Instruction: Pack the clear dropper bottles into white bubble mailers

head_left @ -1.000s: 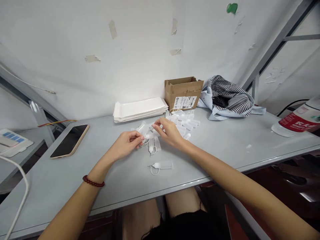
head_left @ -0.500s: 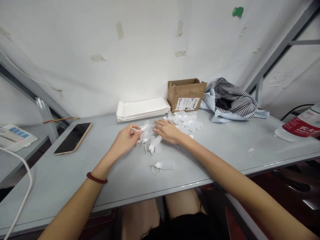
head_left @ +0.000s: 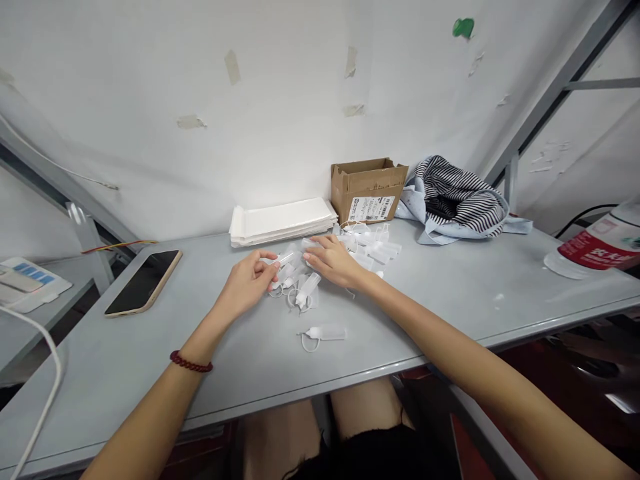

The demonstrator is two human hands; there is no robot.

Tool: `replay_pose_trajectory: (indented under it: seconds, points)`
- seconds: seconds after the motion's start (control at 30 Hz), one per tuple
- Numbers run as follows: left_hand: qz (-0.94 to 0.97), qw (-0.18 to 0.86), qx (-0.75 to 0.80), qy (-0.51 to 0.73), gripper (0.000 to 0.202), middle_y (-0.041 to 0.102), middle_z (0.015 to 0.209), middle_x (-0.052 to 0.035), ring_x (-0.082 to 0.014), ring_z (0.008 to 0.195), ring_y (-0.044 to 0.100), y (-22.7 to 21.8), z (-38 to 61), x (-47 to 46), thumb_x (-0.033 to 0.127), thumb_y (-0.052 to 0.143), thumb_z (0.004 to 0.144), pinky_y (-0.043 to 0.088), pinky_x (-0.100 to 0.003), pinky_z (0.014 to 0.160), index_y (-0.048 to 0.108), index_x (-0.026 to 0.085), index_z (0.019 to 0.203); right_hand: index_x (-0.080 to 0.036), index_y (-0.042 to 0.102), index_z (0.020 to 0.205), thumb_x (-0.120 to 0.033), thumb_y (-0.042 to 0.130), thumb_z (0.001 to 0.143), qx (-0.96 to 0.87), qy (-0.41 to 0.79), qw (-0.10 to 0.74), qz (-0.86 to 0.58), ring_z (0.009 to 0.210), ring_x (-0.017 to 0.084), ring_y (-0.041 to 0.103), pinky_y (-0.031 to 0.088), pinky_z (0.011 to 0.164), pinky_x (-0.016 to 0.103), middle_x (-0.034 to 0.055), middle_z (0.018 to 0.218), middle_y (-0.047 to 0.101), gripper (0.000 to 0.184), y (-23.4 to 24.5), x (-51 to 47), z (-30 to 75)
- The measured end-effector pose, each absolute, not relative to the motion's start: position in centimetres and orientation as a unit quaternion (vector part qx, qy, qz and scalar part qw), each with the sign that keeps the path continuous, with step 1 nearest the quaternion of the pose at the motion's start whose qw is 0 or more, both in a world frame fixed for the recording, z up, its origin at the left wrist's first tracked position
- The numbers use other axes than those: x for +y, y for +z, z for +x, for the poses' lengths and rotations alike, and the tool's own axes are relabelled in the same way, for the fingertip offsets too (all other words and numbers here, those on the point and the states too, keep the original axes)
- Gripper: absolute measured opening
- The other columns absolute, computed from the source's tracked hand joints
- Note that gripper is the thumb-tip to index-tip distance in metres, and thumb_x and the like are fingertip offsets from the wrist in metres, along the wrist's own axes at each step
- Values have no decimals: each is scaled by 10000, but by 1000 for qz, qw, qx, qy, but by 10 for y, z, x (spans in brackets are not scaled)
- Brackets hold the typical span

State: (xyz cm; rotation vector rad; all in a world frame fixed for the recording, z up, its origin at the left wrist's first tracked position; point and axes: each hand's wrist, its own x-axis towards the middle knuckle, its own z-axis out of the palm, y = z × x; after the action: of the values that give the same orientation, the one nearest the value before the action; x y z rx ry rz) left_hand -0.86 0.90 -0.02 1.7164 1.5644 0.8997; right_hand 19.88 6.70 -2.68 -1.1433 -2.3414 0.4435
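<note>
A heap of small clear plastic dropper bottles [head_left: 367, 248] with looped caps lies mid-table on the grey table [head_left: 450, 300]. My left hand [head_left: 247, 283] pinches one small bottle [head_left: 285, 259] between thumb and fingers at the heap's left edge. My right hand [head_left: 333, 261] rests palm down on the heap, fingers stretched toward the left hand. One bottle [head_left: 325, 332] lies alone nearer to me, and another [head_left: 307, 288] lies just in front of my hands.
A stack of white flat bags [head_left: 281, 220] and an open cardboard box [head_left: 367, 188] stand by the wall. Striped cloth [head_left: 457, 197] lies to the right, a phone [head_left: 144, 281] to the left, a large water bottle [head_left: 595, 245] at far right.
My right hand let go of the bottle held between both hands and lowered flat onto the heap. My left hand kept its pinch and shifted slightly away from me.
</note>
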Motion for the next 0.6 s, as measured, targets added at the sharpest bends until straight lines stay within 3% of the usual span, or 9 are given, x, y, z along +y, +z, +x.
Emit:
replay_pose_trajectory:
  seconds: [0.1,0.23,0.43,0.6]
  points:
    - [655,315,591,350,352,617,662,5,-146,556,567,1,-8,8,470,551,819,443,-265,570,545,174,1011,-174,676,1112,-397,385,954,-800,271,365,-390,1242,249,426,309,1058,452,122,1317,524,399,-18,62,200]
    - [668,318,579,343,342,610,660,5,-145,563,564,3,-5,5,462,536,830,442,-262,579,561,172,1010,-200,673,1119,-306,438,896,-687,450,467,-328,1148,197,530,413,983,385,69,1225,611,341,-7,55,202]
    - [681,334,567,322,331,623,683,-5,-146,567,575,6,0,0,463,528,835,458,-270,600,587,174,986,-231,680,1065,-138,444,774,-616,555,473,-299,1073,153,578,427,995,368,24,1073,670,386,-4,51,203]
    - [686,337,559,322,336,637,689,-9,-148,569,588,6,2,-2,472,532,832,472,-274,603,602,179,980,-256,627,1116,-194,605,761,-635,554,448,-298,996,147,608,469,923,347,19,1028,650,361,-5,49,204]
